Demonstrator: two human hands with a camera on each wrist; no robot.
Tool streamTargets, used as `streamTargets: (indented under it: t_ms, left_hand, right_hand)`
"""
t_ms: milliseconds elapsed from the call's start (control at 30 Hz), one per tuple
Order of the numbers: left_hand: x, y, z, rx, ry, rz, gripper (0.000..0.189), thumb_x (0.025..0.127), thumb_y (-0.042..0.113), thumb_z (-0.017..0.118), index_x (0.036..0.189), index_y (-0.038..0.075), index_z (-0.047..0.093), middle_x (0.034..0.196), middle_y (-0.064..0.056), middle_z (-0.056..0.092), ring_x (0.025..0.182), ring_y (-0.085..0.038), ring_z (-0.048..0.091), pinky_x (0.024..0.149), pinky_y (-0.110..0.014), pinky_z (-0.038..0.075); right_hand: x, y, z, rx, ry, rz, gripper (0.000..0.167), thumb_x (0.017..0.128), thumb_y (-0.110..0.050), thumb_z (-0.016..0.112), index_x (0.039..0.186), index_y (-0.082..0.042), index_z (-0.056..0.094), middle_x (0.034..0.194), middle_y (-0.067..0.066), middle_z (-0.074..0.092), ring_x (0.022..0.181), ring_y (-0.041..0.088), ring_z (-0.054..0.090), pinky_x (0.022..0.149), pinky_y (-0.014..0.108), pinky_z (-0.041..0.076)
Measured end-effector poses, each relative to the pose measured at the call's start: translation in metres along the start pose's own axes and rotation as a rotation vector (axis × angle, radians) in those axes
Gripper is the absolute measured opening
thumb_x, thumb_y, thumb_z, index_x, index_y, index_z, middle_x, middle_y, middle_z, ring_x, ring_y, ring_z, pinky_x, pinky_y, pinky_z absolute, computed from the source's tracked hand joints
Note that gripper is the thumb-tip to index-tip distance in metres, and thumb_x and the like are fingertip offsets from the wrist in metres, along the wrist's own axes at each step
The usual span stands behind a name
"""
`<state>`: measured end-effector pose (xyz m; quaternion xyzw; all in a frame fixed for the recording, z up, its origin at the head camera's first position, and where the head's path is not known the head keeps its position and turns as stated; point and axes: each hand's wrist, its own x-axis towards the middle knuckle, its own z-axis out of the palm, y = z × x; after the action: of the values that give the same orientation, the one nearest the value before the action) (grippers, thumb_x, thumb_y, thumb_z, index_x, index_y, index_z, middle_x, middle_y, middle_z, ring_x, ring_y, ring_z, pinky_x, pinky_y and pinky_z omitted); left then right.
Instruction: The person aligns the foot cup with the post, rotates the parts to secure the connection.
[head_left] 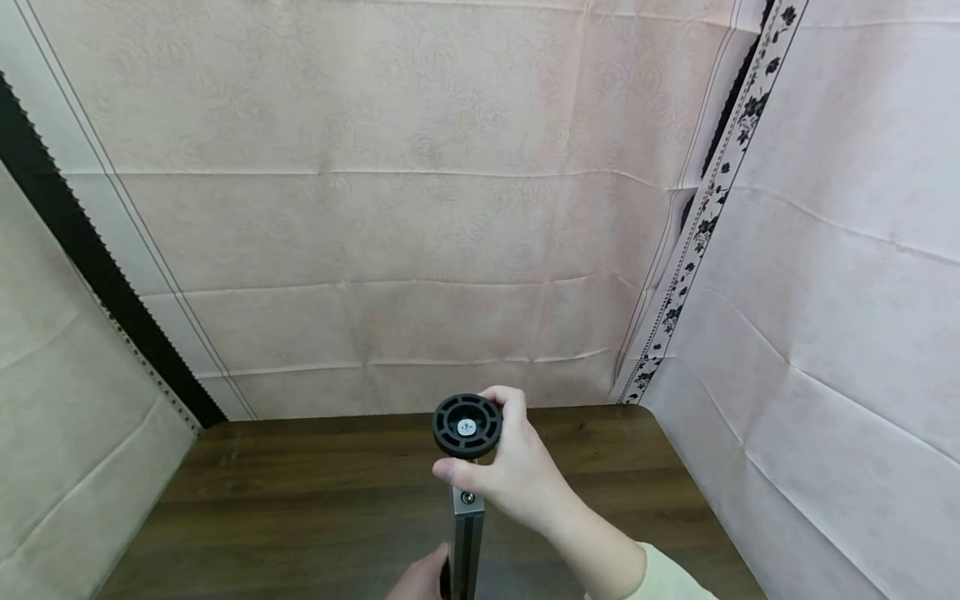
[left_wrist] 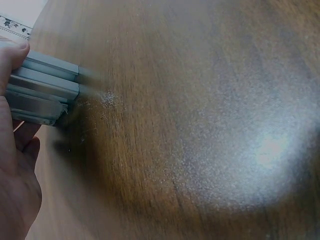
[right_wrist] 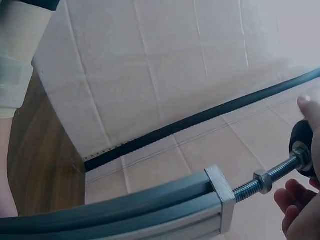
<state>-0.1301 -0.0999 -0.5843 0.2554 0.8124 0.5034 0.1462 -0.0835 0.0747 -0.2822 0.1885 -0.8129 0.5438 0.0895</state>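
A black round levelling foot with a screw in its centre sits atop an upright grooved aluminium profile. My right hand holds this foot, its fingers and thumb curled about the rim. In the right wrist view, a threaded rod carrying a hex nut joins the foot to the metal end plate; a length of thread shows between plate and nut. Lower down, my left hand grips the profile, whose cut lower end appears close to the table in the left wrist view.
A brown wood-grain table lies beneath, with pale specks near the profile's end. Creased pale cloth hangs behind and along both sides, edged by a black strip at left and a floral border at right.
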Motion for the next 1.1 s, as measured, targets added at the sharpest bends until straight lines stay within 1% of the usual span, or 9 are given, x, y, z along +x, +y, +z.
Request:
streamTargets:
  t_ms: [100,167,267,367,533,667,833,967,1100]
  left_hand:
    - [0.000,0.004,0.001,-0.027,-0.010,-0.052,0.045,0.067,0.033,0.083,0.100,0.023,0.054,0.086,0.012,0.060,0.077,-0.007,0.058,0.064,-0.028,0.047]
    - [0.000,0.007,0.001,-0.053,-0.029,-0.115,0.046,0.067,0.033,0.083,0.100,0.023,0.053,0.087,0.009,0.060,0.077,-0.011,0.058,0.064,-0.032,0.047]
    - [0.000,0.010,0.001,-0.047,-0.050,-0.159,0.046,0.068,0.035,0.083,0.099,0.022,0.052,0.088,0.007,0.059,0.079,-0.013,0.058,0.065,-0.035,0.047]
    - [0.001,0.011,0.000,-0.014,-0.051,-0.169,0.045,0.068,0.034,0.083,0.099,0.023,0.052,0.089,0.008,0.058,0.080,-0.012,0.057,0.066,-0.035,0.047]
    - [0.001,0.014,-0.001,-0.019,-0.051,-0.206,0.046,0.068,0.034,0.083,0.100,0.023,0.052,0.089,0.006,0.058,0.081,-0.015,0.058,0.067,-0.040,0.048]
    - [0.001,0.015,0.001,-0.064,-0.056,-0.259,0.048,0.066,0.037,0.083,0.099,0.021,0.053,0.089,0.004,0.058,0.081,-0.018,0.058,0.068,-0.043,0.048]
    - [0.002,0.017,0.001,-0.093,-0.058,-0.300,0.049,0.065,0.037,0.084,0.099,0.020,0.053,0.089,0.003,0.058,0.081,-0.019,0.058,0.068,-0.045,0.048]
    - [0.001,0.018,0.001,-0.101,-0.060,-0.303,0.049,0.065,0.035,0.084,0.100,0.021,0.053,0.089,0.003,0.059,0.080,-0.019,0.058,0.067,-0.045,0.048]
    - [0.001,0.018,0.001,-0.107,-0.065,-0.300,0.049,0.065,0.034,0.084,0.101,0.021,0.053,0.090,0.003,0.059,0.080,-0.018,0.059,0.067,-0.044,0.049]
  right_hand:
    - [0.004,0.003,-0.009,0.046,-0.051,-0.087,0.078,0.071,-0.034,0.080,0.128,-0.012,0.032,0.113,0.002,0.051,0.099,0.018,0.048,0.083,0.033,0.040]
    - [0.010,0.008,-0.014,0.108,-0.111,-0.174,0.083,0.073,-0.041,0.078,0.133,-0.008,0.030,0.116,0.007,0.048,0.100,0.019,0.049,0.080,0.030,0.043]
    - [0.022,0.017,-0.022,0.235,-0.252,-0.291,0.092,0.076,-0.053,0.071,0.137,-0.001,0.026,0.122,0.016,0.044,0.104,0.019,0.050,0.082,0.028,0.046]
    - [0.034,0.025,-0.028,0.354,-0.430,-0.338,0.098,0.077,-0.058,0.067,0.140,0.003,0.023,0.124,0.019,0.043,0.110,0.017,0.049,0.088,0.033,0.046]
    - [0.052,0.031,-0.035,0.460,-0.676,-0.336,0.104,0.077,-0.060,0.065,0.144,0.004,0.018,0.125,0.011,0.044,0.110,0.018,0.052,0.091,0.040,0.045]
    - [0.061,0.033,-0.039,0.520,-0.795,-0.295,0.105,0.077,-0.058,0.066,0.144,0.005,0.014,0.127,0.009,0.046,0.112,0.019,0.053,0.092,0.041,0.044]
    - [0.067,0.033,-0.038,0.579,-0.865,-0.250,0.106,0.077,-0.055,0.069,0.142,0.009,0.016,0.125,0.006,0.049,0.113,0.018,0.051,0.094,0.037,0.042]
    - [0.069,0.034,-0.034,0.609,-0.907,-0.262,0.102,0.078,-0.051,0.070,0.137,0.016,0.020,0.121,0.004,0.052,0.109,0.015,0.051,0.092,0.033,0.043]
    - [0.070,0.035,-0.032,0.622,-0.917,-0.269,0.095,0.079,-0.045,0.071,0.131,0.019,0.024,0.120,0.003,0.053,0.107,0.014,0.052,0.091,0.031,0.043]
